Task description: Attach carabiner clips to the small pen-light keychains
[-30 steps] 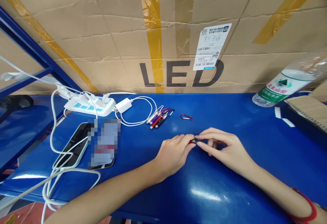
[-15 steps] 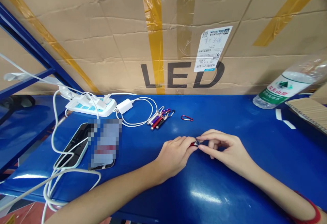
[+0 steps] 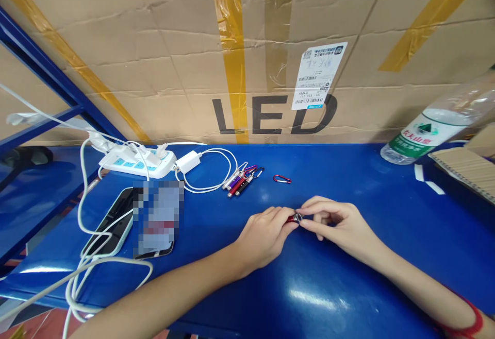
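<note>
My left hand (image 3: 265, 236) is closed around a small red keychain flashlight (image 3: 296, 218), and most of its body is hidden in the fingers. Its silver end pokes out to the right. At that end my right hand (image 3: 336, 223) pinches with thumb and index finger, the other fingers curled; whether a separate small part is between the tips I cannot tell. Beyond the hands lies a loose red carabiner (image 3: 282, 179). Left of it, several similar keychain flashlights (image 3: 240, 182) in silver, purple, red and black lie in a bunch with their clips.
Two phones (image 3: 110, 220) and white cables lie on the blue table (image 3: 340, 287) at left. Behind them are a power strip (image 3: 135, 161) and a white charger (image 3: 188, 162). A water bottle (image 3: 421, 135) leans at right beside cardboard (image 3: 464, 166). A large carton (image 3: 174, 71) stands behind.
Both hands keep the same hold at the red flashlight's silver end, with barely any finger movement. The view has shifted slightly.
</note>
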Demonstrator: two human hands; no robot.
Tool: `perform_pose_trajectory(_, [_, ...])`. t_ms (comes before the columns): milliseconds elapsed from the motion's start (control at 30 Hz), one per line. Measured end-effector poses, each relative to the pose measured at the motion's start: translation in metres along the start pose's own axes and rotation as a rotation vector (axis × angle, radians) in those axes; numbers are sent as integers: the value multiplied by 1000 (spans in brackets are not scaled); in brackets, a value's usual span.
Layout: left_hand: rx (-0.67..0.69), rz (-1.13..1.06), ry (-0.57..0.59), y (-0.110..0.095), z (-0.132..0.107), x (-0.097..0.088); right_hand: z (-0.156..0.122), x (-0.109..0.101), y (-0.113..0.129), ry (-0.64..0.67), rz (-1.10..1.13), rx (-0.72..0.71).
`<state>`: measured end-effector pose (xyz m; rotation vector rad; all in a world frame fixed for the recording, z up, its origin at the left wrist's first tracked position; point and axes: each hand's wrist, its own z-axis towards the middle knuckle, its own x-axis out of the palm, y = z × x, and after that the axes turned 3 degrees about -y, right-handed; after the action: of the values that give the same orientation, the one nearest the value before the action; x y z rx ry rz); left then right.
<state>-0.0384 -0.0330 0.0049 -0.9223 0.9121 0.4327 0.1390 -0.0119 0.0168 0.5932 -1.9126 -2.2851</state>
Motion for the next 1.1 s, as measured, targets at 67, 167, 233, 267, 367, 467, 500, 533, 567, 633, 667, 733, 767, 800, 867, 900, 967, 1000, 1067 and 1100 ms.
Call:
perform_pose_trajectory(67, [-1,-19,0,0,0,0,0,0,0,2,9,2])
perform_pose_trajectory(167, [-6,-41,4,0,0,-1,0,0,-1,4,23,5])
perform_pose_trajectory(233, [-10,-61,10,0,0,-2,-1,-1,-1,4,34,10])
perform_pose_trajectory(267, [-14,-74,10,0,0,-2,-1,-1,-1,4,39,12])
perform_pose_trajectory(367, [-21,-106,8,-1,-1,-2,0,-1,0,0,45,23])
perform_pose_trajectory(467, [-27,-112,5,-1,-1,-2,0,0,2,-6,30,41])
perform_pose_trajectory(500, [-32,-110,3,-1,-1,-2,0,0,2,-7,24,47])
perform_pose_trajectory(533, [-38,-107,2,-1,-1,-1,1,0,2,-6,19,52])
perform_pose_trajectory(567, [-44,-104,2,-1,-2,-1,1,0,2,-4,14,59])
perform_pose_trajectory(633, [-50,-98,-2,-1,-2,-1,1,0,2,0,4,72])
perform_pose_trajectory(667, [-51,-94,-6,-1,-2,-1,0,0,2,0,-1,77])
perform_pose_trajectory(733, [-46,-86,-14,-1,-2,-1,0,0,2,-2,-7,85])
perform_pose_trajectory(767, [-43,-81,-18,0,-2,-1,0,0,2,-4,-6,86])
perform_pose_trajectory(800, [-38,-77,-21,0,-2,-1,0,0,2,-3,-3,87])
perform_pose_trajectory(867, [-29,-70,-27,-1,-2,-1,0,0,2,0,4,88])
perform_pose_trajectory(900, [-26,-66,-31,-1,-2,-1,0,0,3,0,6,89])
perform_pose_trajectory(967, [-18,-60,-39,-1,-1,-1,0,0,3,0,10,88])
perform_pose_trajectory(1000, [-13,-60,-41,-1,-1,-1,1,0,2,-2,12,88])
perform_pose_trajectory(1067, [-4,-60,-44,-1,-1,-1,1,0,2,-1,10,87])
perform_pose_trajectory(1100, [-1,-59,-46,-1,-1,-1,1,0,1,2,6,87])
